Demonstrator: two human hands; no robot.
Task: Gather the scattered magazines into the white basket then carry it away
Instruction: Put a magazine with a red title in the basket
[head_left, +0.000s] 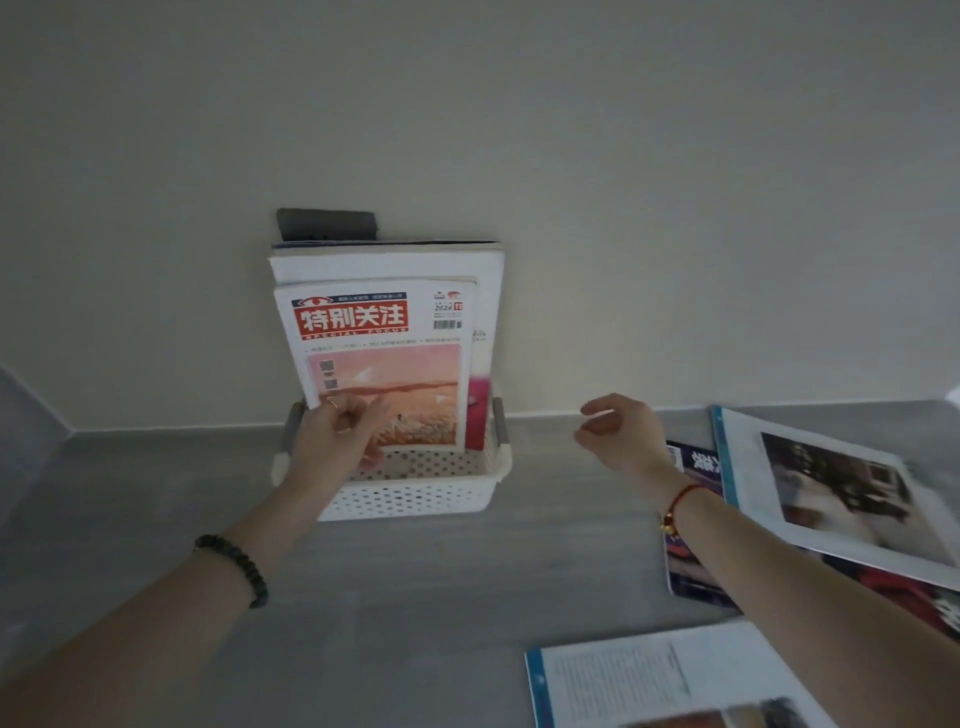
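Standing on grey floor (156, 493) against a cream wall (675, 208), basket (415, 493); left hand (337, 441) grips a magazine (382, 364), right hand (615, 431) released.

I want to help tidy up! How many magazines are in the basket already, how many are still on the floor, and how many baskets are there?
Magazines standing in the basket: 3 that I can tell (red-title one, bigger white one, pink one)
Magazines on the floor: 3 (dark-cover, open right, open front)
White basket: 1
Total: 7
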